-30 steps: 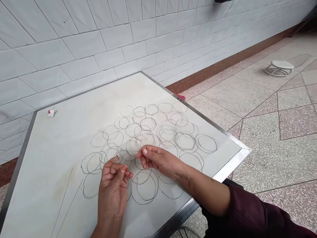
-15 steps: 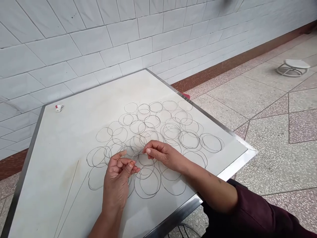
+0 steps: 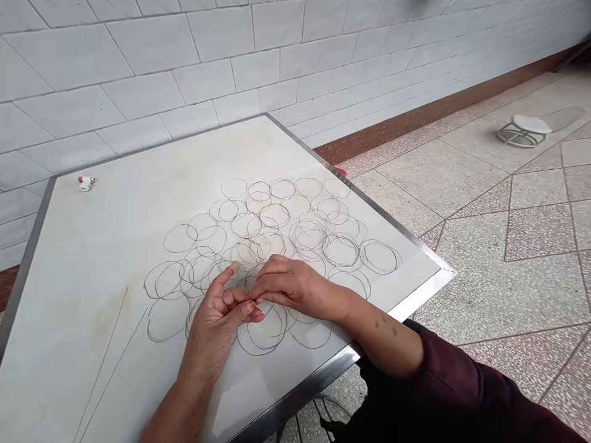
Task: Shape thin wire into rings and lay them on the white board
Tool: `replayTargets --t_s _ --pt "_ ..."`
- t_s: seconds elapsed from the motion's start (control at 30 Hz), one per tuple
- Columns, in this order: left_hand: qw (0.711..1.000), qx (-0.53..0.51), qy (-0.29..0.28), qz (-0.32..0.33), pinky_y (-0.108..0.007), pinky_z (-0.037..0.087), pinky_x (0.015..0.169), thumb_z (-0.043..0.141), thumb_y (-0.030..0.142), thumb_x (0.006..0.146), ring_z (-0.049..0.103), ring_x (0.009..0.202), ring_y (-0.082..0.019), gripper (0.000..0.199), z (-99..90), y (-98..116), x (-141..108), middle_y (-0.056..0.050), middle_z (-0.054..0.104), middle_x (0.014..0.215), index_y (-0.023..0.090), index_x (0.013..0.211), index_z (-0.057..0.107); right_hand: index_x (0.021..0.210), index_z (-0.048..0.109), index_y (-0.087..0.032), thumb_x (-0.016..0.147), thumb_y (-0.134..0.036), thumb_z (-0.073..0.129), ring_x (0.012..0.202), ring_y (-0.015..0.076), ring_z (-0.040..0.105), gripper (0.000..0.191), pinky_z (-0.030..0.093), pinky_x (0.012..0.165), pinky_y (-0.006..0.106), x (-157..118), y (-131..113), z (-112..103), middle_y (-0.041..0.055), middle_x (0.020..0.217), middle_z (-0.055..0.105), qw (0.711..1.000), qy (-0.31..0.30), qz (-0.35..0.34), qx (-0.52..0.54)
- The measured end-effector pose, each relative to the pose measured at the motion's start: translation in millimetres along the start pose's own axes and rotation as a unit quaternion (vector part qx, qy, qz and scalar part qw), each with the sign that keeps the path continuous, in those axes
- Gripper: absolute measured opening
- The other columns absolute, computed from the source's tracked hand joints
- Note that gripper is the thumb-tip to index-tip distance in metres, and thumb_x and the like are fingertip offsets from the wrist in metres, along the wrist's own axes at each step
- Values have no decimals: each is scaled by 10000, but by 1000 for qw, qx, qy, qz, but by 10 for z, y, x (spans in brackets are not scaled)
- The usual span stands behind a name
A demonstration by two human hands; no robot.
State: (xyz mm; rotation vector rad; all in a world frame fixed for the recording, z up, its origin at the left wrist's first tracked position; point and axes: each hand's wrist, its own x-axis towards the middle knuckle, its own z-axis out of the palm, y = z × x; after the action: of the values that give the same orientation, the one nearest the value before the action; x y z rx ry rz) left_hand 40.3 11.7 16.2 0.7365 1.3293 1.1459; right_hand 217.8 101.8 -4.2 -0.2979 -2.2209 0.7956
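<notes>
Left hand (image 3: pixel 217 323): thumb and finger pinched on a thin wire (image 3: pixel 257 301), which is mostly hidden by the fingers
Right hand (image 3: pixel 302 288): fingertips together on that wire too, right up against the left's
Wire: between both hands, over the desk (image 3: pixel 152 197)
Wire rings (image 3: pixel 341 266): loads, plenty overlapping, spread around the hands
Straight wires (image 3: pixel 102 363): two, left of the left hand

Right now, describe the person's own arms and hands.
The left hand and right hand wear no gloves. A dark maroon sleeve leaves most of the right forearm bare, and a few small spots mark it. The left forearm shows no sleeve; the left thumbnail looks stained.
</notes>
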Motion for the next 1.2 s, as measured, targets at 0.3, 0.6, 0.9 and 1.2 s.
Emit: replayTargets --t_s 0.3,0.6,0.9,1.2 --pt "998 -48 -19 -41 -337 553 783 765 343 811 670 711 -152 702 -34 -40 14 3 691 819 237 1443 477 937 607 -183 969 -191 551 826 140 582 65 518 712 255 -10 -63 -58 29 870 605 997 -43 66 -11" --pt "998 -41 -29 -46 -287 544 733 762 275 816 624 732 -128 664 -39 -10 -8 34 632 801 269 1423 494 899 561 -189 947 -158 545 807 141 561 60 507 690 252 -17 -35 -18 20 848 596 996 -34 83 -13" --pt "1000 8 11 -19 -290 545 651 799 280 748 584 645 -126 753 36 25 -21 49 621 722 227 1427 478 1063 588 -181 984 -161 504 959 159 592 117 551 836 305 -32 -38 27 71 1022 636 997 -31 -8 -67" --pt "1000 8 17 2 -290 549 661 771 311 774 614 666 -133 685 42 -14 -25 30 653 772 224 1398 502 935 629 -166 1015 -142 469 803 145 567 180 552 764 286 -7 -54 26 36 837 643 988 -28 -51 -142"
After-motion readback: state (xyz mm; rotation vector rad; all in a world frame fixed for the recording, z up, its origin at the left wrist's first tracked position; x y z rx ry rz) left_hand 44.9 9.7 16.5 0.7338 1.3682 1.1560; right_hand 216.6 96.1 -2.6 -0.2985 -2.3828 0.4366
